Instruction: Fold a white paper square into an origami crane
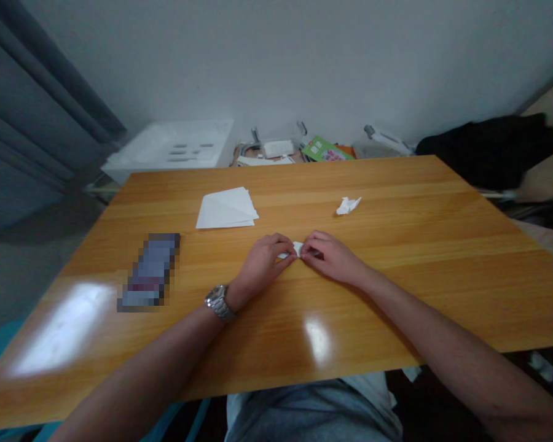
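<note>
A small folded piece of white paper point(297, 248) is pinched between my two hands, just above or on the wooden table. My left hand point(268, 261), with a metal watch point(219, 302) on its wrist, closes its fingertips on the paper's left side. On the right side, my right hand point(330, 256) grips it between thumb and fingers. Most of the paper is hidden by my fingers. Beyond my left hand lie several white paper sheets point(227, 209), the top one creased. A small folded or crumpled white paper piece point(348, 205) rests farther back on the right.
The glossy wooden table point(442, 245) spans the view. A pixelated, phone-like dark rectangle point(151, 270) lies at left. Behind the table stand a white plastic tray point(175, 141), a green booklet point(325, 149) and a dark cloth heap point(483, 150). A grey curtain hangs at left.
</note>
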Demonstrator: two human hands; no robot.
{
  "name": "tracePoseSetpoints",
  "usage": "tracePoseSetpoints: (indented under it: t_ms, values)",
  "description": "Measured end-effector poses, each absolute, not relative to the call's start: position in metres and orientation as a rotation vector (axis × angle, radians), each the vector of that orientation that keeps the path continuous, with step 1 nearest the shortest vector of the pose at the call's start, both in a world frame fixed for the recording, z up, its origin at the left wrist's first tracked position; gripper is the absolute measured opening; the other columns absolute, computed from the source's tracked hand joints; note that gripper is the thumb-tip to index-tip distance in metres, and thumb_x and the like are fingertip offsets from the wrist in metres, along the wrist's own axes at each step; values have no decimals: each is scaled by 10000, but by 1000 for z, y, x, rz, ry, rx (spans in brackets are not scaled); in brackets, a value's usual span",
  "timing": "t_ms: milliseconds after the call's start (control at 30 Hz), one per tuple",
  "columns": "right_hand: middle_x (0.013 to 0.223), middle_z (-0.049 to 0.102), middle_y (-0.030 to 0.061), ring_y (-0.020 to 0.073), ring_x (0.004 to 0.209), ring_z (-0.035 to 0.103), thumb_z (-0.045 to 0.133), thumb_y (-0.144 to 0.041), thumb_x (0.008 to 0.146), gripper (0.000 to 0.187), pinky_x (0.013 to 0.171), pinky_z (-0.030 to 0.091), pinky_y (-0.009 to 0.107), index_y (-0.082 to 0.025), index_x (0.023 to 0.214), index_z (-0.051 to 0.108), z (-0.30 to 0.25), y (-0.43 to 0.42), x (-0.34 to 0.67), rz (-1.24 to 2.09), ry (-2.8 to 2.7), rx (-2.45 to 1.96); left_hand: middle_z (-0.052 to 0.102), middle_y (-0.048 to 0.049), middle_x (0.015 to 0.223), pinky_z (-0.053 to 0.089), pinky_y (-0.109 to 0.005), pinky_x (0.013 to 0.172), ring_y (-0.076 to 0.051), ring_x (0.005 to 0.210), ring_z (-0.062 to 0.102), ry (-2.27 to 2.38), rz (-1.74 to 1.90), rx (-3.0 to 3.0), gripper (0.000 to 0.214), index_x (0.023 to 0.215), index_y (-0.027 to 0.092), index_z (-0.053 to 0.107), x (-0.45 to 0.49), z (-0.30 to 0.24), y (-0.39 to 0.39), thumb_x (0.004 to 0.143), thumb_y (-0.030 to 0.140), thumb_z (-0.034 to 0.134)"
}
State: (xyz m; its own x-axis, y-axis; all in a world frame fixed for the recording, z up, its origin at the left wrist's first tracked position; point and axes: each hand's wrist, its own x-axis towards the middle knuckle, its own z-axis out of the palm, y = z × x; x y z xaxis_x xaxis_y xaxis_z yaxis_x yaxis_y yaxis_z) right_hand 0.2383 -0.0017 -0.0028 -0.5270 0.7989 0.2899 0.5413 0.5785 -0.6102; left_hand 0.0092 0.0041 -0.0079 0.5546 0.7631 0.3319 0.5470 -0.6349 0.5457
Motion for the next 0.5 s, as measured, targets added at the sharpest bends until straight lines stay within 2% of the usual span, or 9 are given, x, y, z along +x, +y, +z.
tracePoseSetpoints:
  t_ms: [500]
  values:
    - [930, 650, 62, 210, 901, 606, 626, -162, 963, 66, 796, 467, 322, -200, 927, 666, 1, -4, 235, 493, -2313, -1079, 719, -41, 998, 524, -369, 896, -214, 960, 655, 1156, 751, 2350, 47, 947, 202, 707, 13, -2, 4, 951, 221, 664]
